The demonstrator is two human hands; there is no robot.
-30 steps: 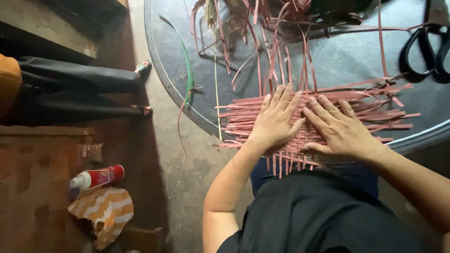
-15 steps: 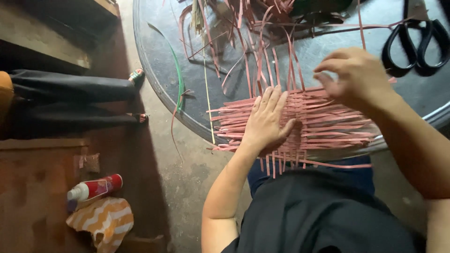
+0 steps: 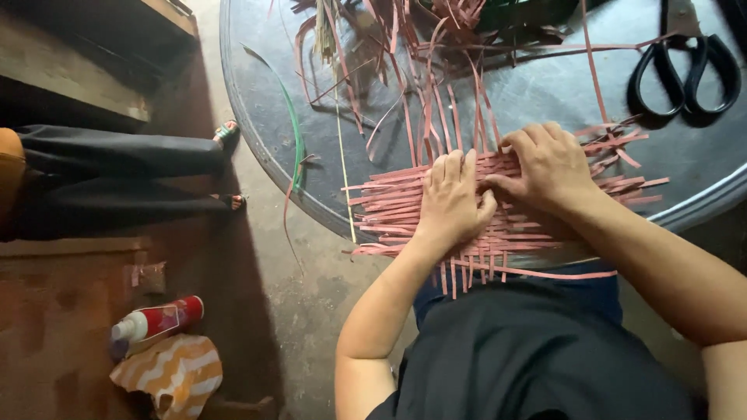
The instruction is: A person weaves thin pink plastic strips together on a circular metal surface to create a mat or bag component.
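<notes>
Home craft corner, rough and informal, more yard workshop than shop. I work at a round metal table (image 3: 257, 148) on a bare concrete floor (image 3: 311, 303). Loose pink strips (image 3: 420, 70) lie heaped across it, black scissors (image 3: 685, 66) beside them. Worn wooden bench (image 3: 70, 78) at the side; someone's dark-trousered legs (image 3: 117, 179) stretch out in sandals. Spray can (image 3: 156, 320) and patterned cloth (image 3: 167, 373) lie on the ground.
</notes>
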